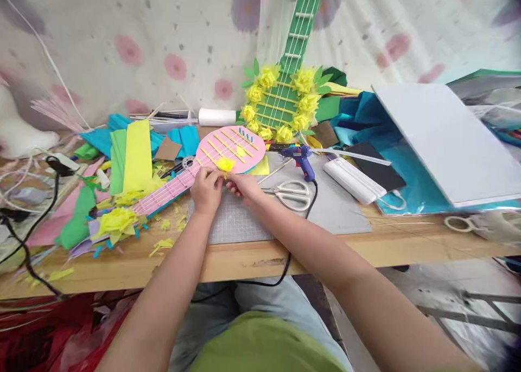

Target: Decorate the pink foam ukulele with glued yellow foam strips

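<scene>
Yellow flower [226,165] — in both curled hands [207,190] [243,186]

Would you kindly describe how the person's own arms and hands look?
The left hand and right hand wear no gloves. The left forearm and right forearm are bare, with no watch or bracelet visible; no sleeves show. The person wears a green top and pale blue trousers.

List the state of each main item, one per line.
Left hand: fingers closed at the yellow flower
Right hand: fingers closed, same flower
Pink guitar: strung, lying down
Green guitar: strung, propped up
Scissors: lying down, blades partly hidden
Glue gun: on its side, cord attached, power unclear
</scene>
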Motion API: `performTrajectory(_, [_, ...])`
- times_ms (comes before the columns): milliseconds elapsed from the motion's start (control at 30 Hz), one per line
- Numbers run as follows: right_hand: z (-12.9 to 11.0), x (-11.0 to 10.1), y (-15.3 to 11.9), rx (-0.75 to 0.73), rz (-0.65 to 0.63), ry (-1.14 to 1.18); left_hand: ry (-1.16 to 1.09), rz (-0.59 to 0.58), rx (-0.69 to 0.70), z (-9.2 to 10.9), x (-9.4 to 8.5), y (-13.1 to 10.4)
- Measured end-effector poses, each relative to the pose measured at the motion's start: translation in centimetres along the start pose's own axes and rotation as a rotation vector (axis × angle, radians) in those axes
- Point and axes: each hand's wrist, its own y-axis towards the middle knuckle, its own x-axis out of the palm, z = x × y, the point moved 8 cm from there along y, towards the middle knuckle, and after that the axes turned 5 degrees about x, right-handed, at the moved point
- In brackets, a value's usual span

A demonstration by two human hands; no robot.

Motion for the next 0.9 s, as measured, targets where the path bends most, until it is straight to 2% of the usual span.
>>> performTrajectory(333, [0.31, 0.13, 0.51, -0.009, 0.049, 0.037, -0.028, 0.029, -0.072, -0.65, -0.14, -0.23])
performTrajectory(900, [0.30, -0.07, 0.73, -0.022, 0.048, 0.083, -0.024, 0.071, -0.053, -0.67, 0.21, -0.04])
